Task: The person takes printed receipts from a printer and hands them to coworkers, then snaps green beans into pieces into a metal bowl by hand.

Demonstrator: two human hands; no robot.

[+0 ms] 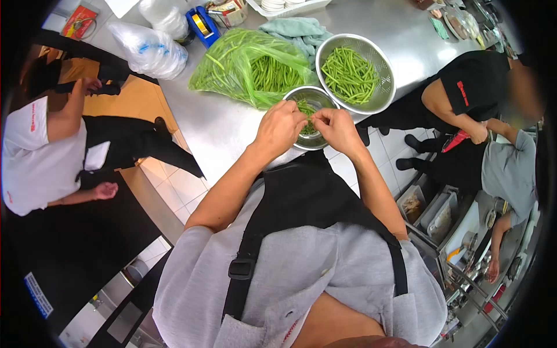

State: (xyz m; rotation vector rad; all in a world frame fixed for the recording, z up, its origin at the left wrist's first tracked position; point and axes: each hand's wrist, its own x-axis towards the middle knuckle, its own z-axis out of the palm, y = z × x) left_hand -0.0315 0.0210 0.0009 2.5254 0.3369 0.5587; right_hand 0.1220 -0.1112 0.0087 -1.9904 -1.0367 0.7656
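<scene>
Both my hands meet over a small steel bowl (313, 95) at the table's near edge, which holds small green pieces. My left hand (279, 129) has its fingers pinched at the bowl's left side, and my right hand (337, 131) pinches close beside it. What lies between the fingertips is too small to make out. Behind the bowl to the left lies an open green plastic bag (226, 61) full of green beans (272, 74). To the right, a perforated steel colander (386, 78) holds more green beans (349, 75).
On the steel table (214, 127) are wrapped plastic stacks (152, 51), a blue tape dispenser (202, 26), a teal cloth (296, 28) and a white tray (290, 7). One person (46, 151) stands at left; two people (470, 87) are at right near a counter.
</scene>
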